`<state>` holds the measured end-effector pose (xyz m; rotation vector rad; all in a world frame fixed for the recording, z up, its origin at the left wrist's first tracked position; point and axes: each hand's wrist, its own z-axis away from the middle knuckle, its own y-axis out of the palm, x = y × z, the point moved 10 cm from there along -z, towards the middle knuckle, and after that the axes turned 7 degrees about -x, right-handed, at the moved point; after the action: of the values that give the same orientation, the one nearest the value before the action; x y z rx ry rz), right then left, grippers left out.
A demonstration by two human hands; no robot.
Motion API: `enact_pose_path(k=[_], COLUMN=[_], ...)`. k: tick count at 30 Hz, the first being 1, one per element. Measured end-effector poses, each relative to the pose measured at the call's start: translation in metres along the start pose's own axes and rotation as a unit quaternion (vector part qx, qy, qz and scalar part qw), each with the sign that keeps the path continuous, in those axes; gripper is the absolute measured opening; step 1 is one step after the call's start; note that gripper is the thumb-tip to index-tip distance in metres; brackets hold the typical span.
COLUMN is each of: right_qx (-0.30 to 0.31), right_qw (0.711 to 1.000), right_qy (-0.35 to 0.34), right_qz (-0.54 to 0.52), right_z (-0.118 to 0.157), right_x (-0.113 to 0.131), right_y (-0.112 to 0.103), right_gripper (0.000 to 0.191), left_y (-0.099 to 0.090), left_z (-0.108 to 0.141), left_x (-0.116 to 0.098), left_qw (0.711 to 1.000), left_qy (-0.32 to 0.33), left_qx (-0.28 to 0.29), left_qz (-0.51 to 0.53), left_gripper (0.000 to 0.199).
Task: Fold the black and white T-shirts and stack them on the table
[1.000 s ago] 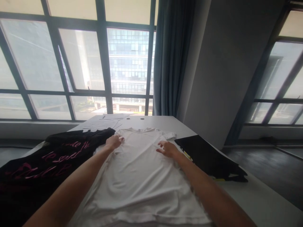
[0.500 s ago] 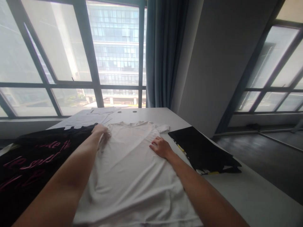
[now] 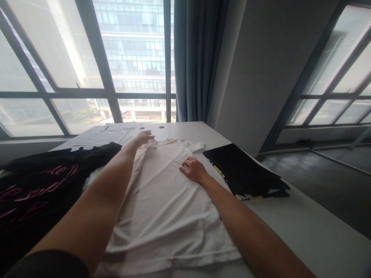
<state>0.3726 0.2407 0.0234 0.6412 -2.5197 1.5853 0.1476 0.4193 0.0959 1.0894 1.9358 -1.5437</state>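
Observation:
A white T-shirt (image 3: 171,193) lies on the white table, its collar at the far end and wrinkles across its lower half. My left hand (image 3: 144,138) is at the far left shoulder, closed on the shirt's fabric, which bunches under the fingers; the thumb's grip is partly hidden. Along that side, the shirt's left edge is turned inward. My right hand (image 3: 193,169) rests on the right part of the shirt, fingers slightly bent and apart, pressing on the cloth without gripping it.
A black garment with pink lettering (image 3: 37,181) spreads over the left side. Right of the shirt lies a folded black garment (image 3: 246,170) with yellow and white marks. Paper sheets (image 3: 106,133) lie at the far left, near the windows. The table's right edge slopes towards me.
My left hand has moved right and away from me, bringing the shirt's left side inward. My right hand stays on the shirt. The view has tipped slightly downward.

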Motion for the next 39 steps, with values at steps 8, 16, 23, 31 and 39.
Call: enact_pose_path(k=[8, 16, 23, 31, 39], right_qx=[0.004, 0.007, 0.016, 0.103, 0.137], right_qw=[1.000, 1.000, 0.999, 0.989, 0.987], right_qy=[-0.001, -0.010, -0.014, -0.029, -0.084], right_qz=[0.009, 0.020, 0.048, 0.099, 0.023], right_z=[0.000, -0.001, 0.002, 0.005, 0.047], right_x=[-0.001, 0.000, 0.004, 0.022, 0.117], right_y=[0.002, 0.005, 0.005, 0.003, -0.016], right_gripper=[0.027, 0.027, 0.031, 0.033, 0.023], left_y=[0.001, -0.005, -0.031, -0.046, -0.054], left_z=[0.047, 0.130, 0.180, 0.244, 0.295], left_x=[0.041, 0.057, 0.061, 0.069, 0.063], left_qw=[0.990, 0.964, 0.959, 0.939, 0.899], left_qy=[-0.005, 0.099, -0.009, -0.141, -0.192], left_qx=[0.040, 0.039, 0.063, 0.214, 0.338], left_qz=[-0.136, -0.244, -0.275, -0.231, -0.200], left_gripper=[0.030, 0.046, 0.061, 0.069, 0.050])
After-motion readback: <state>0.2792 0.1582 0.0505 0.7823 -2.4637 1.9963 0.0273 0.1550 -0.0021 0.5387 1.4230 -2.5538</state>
